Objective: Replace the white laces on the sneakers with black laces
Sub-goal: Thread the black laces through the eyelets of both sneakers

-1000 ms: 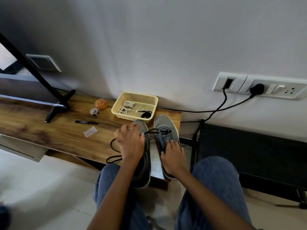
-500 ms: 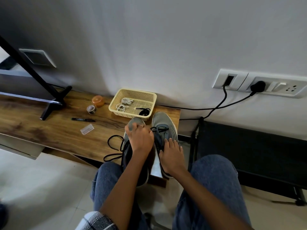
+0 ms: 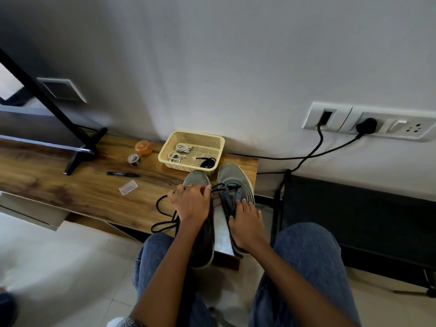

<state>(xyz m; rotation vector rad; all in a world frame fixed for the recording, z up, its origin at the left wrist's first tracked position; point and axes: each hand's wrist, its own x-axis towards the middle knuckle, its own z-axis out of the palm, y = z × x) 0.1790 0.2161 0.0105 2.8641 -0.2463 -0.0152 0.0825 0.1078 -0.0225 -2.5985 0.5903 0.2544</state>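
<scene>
Head view is showing the left hand [image 3: 192,201], back over the left sneaker [image 3: 200,232] on the desk [image 3: 70,190], pinching the black lace [image 3: 165,223] to continue threading, while the flat right hand [image 3: 245,223] is steadying the right sneaker [image 3: 236,182].

Table [image 3: 70,192]: wooden, set against the wall.
Sneakers: left sneaker [image 3: 197,179] and right sneaker [image 3: 232,175], grey, side by side, toes toward the basket [image 3: 165,153].
Left hand [image 3: 192,204]: laid over the left sneaker, fingers curled at the black lace [image 3: 162,214].
Right hand [image 3: 246,223]: rested on the right sneaker, fingers extended.
Basket contents: white laces [image 3: 179,152]; a second black lace [image 3: 207,162].
Also on table: marker [image 3: 122,173], orange lid [image 3: 143,148].
</scene>
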